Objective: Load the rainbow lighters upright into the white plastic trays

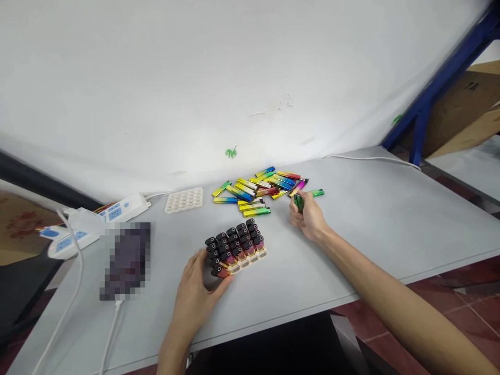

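Note:
My left hand (197,289) is closed round the left end of a cream-coloured holed tray (245,264), thumb at the front corner. Rows of upright lighters (234,250) with black ends and red-to-yellow bodies stand in it; several front holes are bare. To the right, my right hand (308,216) is closed on a shiny green lighter (298,202), partly hidden by the fingers. Just beyond that hand lies another green lighter (317,192). A loose pile of shiny lighters (246,192) in yellow, blue, green and red is left of it, near the wall.
A second holed tray (184,200) lies by the wall. Power strips (117,209) and a pixelated dark device (127,263) with a white cable (111,333) occupy the left side of the grey table (390,219). Another white cable (371,158) runs along the back right.

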Available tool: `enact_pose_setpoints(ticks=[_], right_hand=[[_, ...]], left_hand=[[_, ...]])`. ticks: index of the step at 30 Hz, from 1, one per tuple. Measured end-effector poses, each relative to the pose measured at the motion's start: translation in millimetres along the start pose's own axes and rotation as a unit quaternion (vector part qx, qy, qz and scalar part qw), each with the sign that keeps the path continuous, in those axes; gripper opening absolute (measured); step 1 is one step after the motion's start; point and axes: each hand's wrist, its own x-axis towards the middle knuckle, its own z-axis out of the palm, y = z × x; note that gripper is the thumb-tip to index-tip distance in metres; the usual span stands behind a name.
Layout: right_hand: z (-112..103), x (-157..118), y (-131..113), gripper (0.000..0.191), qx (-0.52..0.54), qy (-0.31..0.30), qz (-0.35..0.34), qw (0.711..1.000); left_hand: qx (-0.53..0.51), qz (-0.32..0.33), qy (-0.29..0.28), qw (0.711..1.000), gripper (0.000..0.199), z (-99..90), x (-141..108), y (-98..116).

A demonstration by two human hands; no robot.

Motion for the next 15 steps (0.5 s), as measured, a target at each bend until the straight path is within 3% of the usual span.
enact_pose_setpoints(ticks=[9,12,15], right_hand=[[-5,6,9,0.052,-0.036,-0.023,-0.056,0.998],[-5,6,12,0.047,-0.073,-0.013,-0.071,0.995],[-4,5,13,0.046,-0.091,-0.022,-0.086,0.992]], left_hand=[[0.005,-0.005,-0.001,1.000,0.072,5.2,-2,-2],[0.018,0.032,0.010,0.999,0.082,3.0,-4,-4],[0.010,0.107,0.040,0.993,0.086,-11.1,0,-12]])
